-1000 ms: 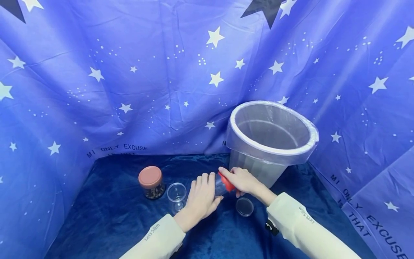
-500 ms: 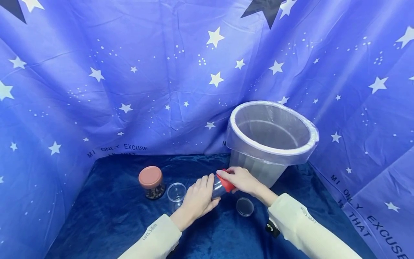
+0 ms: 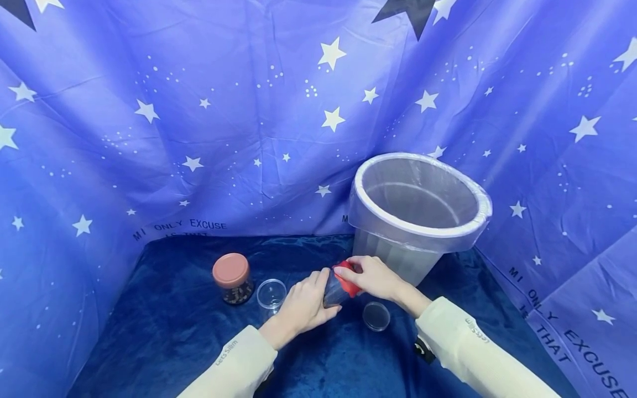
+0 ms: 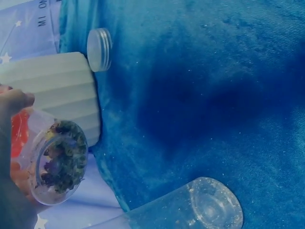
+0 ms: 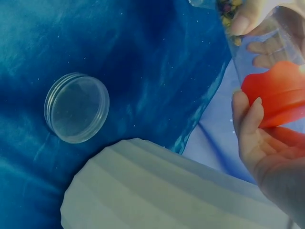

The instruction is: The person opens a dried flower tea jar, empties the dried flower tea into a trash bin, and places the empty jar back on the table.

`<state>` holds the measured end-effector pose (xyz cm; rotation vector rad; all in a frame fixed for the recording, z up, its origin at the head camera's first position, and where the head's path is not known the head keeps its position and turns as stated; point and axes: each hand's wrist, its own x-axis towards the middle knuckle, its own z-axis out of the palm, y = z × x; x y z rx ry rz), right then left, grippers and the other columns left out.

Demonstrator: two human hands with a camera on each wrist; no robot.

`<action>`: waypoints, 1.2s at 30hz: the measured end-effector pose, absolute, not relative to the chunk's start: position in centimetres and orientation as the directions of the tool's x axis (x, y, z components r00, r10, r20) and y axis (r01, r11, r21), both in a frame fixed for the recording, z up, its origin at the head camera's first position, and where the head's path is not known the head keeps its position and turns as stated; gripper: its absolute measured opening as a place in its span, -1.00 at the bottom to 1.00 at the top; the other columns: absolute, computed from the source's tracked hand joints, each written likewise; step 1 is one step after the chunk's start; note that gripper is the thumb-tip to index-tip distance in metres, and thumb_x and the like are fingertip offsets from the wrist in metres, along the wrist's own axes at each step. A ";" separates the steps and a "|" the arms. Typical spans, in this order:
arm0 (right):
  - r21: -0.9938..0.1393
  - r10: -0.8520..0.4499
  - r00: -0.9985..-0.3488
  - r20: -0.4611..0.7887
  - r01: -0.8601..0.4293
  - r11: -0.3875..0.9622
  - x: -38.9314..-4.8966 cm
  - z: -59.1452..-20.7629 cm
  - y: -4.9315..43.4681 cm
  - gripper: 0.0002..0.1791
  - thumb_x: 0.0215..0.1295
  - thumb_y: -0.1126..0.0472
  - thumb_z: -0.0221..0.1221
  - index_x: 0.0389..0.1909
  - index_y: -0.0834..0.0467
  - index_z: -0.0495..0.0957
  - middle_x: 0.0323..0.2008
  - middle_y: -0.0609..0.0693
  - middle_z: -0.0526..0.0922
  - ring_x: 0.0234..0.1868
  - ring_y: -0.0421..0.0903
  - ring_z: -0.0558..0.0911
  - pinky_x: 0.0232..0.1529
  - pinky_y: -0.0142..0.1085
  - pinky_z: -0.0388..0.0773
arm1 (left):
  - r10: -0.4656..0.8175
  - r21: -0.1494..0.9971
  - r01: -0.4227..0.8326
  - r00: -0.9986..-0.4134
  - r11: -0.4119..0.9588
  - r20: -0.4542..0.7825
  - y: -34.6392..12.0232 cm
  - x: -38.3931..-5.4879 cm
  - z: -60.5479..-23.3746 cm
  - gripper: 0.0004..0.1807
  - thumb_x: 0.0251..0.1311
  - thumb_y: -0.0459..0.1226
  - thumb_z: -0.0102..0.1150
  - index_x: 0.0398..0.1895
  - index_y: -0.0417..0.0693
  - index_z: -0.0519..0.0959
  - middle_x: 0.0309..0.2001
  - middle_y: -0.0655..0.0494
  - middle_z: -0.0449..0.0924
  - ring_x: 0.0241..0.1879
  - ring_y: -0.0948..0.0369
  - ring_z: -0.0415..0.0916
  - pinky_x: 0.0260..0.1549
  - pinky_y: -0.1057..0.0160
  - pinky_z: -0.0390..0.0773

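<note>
My left hand grips a clear cylindrical jar, which is tilted with its mouth end to the right. Through its base in the left wrist view show dried flower buds. At the mouth end my right hand pinches a soft-looking red cover with a wavy edge. In the right wrist view, the thumb and fingers are at the edge of the red cover. Just left of my left hand stands a second clear jar, partly hidden by that hand. A clear round lid lies below my right hand.
A pale ribbed bin with a plastic liner stands right behind my right hand. At the left is a jar with a pink lid and dark contents. Dark blue cloth covers the table, and a starry curtain surrounds it.
My left hand has shifted slightly left and down, showing more of the jar. My right hand and the red cover have turned a little at the jar's mouth end.
</note>
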<state>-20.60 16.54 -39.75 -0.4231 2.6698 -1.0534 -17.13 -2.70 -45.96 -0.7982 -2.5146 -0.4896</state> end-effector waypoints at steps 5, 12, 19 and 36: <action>-0.594 -0.403 -0.915 -0.037 -0.304 0.745 -20.5 -39.8 16.6 -0.54 0.34 -0.16 0.16 -0.07 0.16 0.62 -0.49 -0.09 0.62 -0.52 -0.24 0.55 -0.47 -0.39 0.53 | 0.466 0.263 0.615 -0.758 0.743 0.456 -3.0 -17.3 -45.7 -0.21 -0.06 0.08 0.44 0.12 -0.19 0.38 -0.22 -0.04 0.61 -0.40 0.07 0.65 -0.41 0.13 0.69; -0.476 -0.529 -0.843 0.095 -0.505 0.720 -20.3 -39.6 17.0 -0.58 0.35 -0.14 0.15 -0.03 0.11 0.61 -0.53 -0.17 0.56 -0.52 -0.30 0.48 -0.47 -0.45 0.44 | 0.483 0.516 0.557 -0.828 0.650 0.286 -3.4 -18.0 -45.2 -0.27 -0.04 0.12 0.41 0.12 -0.10 0.46 -0.19 0.08 0.66 -0.30 0.19 0.61 -0.32 0.29 0.63; -0.594 -0.651 -0.749 0.125 -0.582 0.555 -20.2 -39.1 17.9 -0.49 0.35 0.04 0.21 0.27 0.12 0.46 -0.22 -0.03 0.67 -0.29 -0.23 0.57 -0.26 -0.39 0.56 | 0.489 0.752 0.397 -0.865 0.526 0.115 -3.8 -18.4 -44.8 -0.37 -0.04 0.10 0.44 0.03 -0.02 0.52 -0.26 0.18 0.65 -0.30 0.27 0.58 -0.30 0.38 0.58; -0.713 -0.362 -0.920 -0.150 -0.153 0.685 -21.2 -38.8 17.6 -0.50 0.42 -0.23 0.01 -0.01 0.08 0.60 -0.37 -0.03 0.65 -0.46 -0.07 0.60 -0.42 -0.26 0.58 | 0.307 0.488 0.451 -0.886 0.747 0.349 -2.2 -16.8 -45.0 -0.12 -0.12 0.08 0.51 0.23 -0.10 0.34 -0.01 -0.02 0.62 -0.13 0.05 0.63 -0.20 0.05 0.65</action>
